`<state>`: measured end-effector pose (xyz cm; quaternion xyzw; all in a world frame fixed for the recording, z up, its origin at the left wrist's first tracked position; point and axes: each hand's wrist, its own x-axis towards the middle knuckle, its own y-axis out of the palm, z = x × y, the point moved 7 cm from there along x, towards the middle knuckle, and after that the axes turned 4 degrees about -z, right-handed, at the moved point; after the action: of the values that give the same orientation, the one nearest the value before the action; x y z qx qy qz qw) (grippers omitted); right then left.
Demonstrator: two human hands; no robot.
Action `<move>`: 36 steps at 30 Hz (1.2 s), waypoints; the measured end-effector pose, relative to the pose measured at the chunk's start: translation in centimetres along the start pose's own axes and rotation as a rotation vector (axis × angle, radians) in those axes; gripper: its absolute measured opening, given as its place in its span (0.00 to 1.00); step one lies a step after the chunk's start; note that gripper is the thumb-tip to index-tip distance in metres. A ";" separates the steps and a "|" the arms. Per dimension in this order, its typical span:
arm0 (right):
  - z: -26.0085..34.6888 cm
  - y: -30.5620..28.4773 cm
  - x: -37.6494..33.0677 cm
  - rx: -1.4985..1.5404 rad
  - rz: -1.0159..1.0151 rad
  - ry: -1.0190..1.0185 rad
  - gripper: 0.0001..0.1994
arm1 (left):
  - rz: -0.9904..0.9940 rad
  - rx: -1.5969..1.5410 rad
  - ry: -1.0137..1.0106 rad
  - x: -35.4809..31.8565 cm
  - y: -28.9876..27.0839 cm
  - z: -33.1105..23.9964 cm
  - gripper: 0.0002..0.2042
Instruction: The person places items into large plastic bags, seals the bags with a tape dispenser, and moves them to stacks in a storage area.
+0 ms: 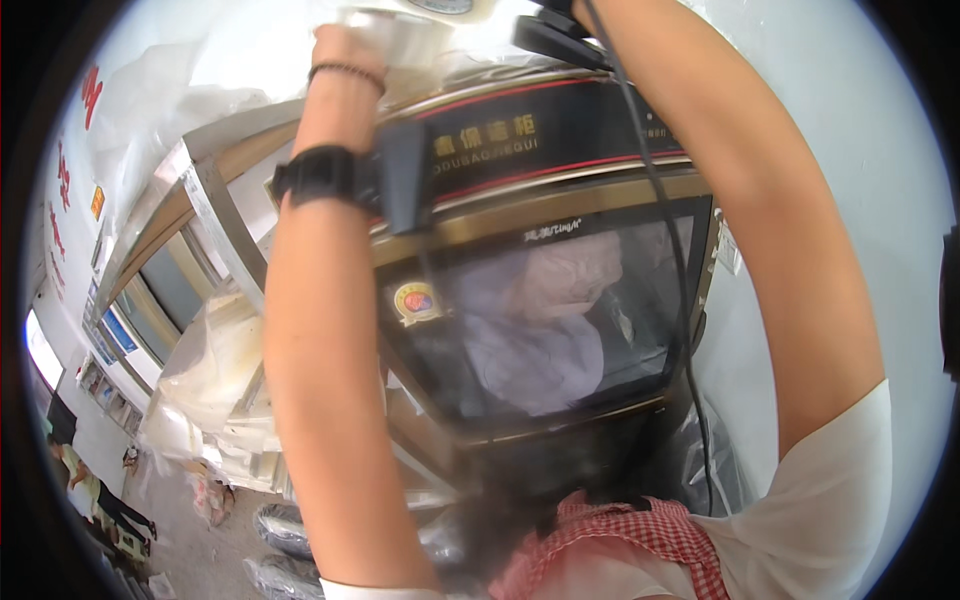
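Observation:
Both my arms reach up over a dark cabinet [545, 330] with a glass door and a brass-coloured frame. My left hand [345, 48] is at the top of the view, smeared by motion, its fingers hidden. Right beside it is a blurred, shiny, pale container [400, 38]; whether I hold it cannot be made out. A black device on a strap [325, 175] sits on my left forearm, below a beaded bracelet [346, 72]. My right forearm [690, 90] runs out past the upper edge, a black strapped device [562, 42] at its wrist; that hand is out of view.
A black cable [668, 215] hangs down in front of the cabinet. To the left stand a metal-framed rack [222, 225] and plastic-covered stacks [215, 375]. Plastic-wrapped items [283, 530] lie low down. Another person [95, 490] is far off at the left.

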<state>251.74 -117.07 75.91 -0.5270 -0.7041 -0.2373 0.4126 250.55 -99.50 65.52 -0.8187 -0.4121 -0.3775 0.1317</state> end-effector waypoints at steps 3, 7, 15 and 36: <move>0.4 -5.0 -4.9 0.156 -0.554 0.017 0.17 | 0.069 0.100 0.246 2.4 -0.2 0.3 0.22; -0.5 -11.0 -8.0 0.300 -1.069 -0.435 0.18 | 0.199 0.165 0.595 4.1 1.6 -2.2 0.22; -4.4 -12.9 -13.0 1.515 0.030 0.592 0.19 | 0.466 0.946 0.460 -1.8 7.1 -0.2 0.31; 40.9 -18.6 -43.3 2.396 0.111 1.776 0.18 | 0.735 -0.587 -0.277 -45.2 -24.8 1.6 0.37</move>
<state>225.29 -115.42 19.44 0.4034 0.0190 0.2476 0.8807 215.17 -109.12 29.28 -0.9551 0.0144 -0.2936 -0.0362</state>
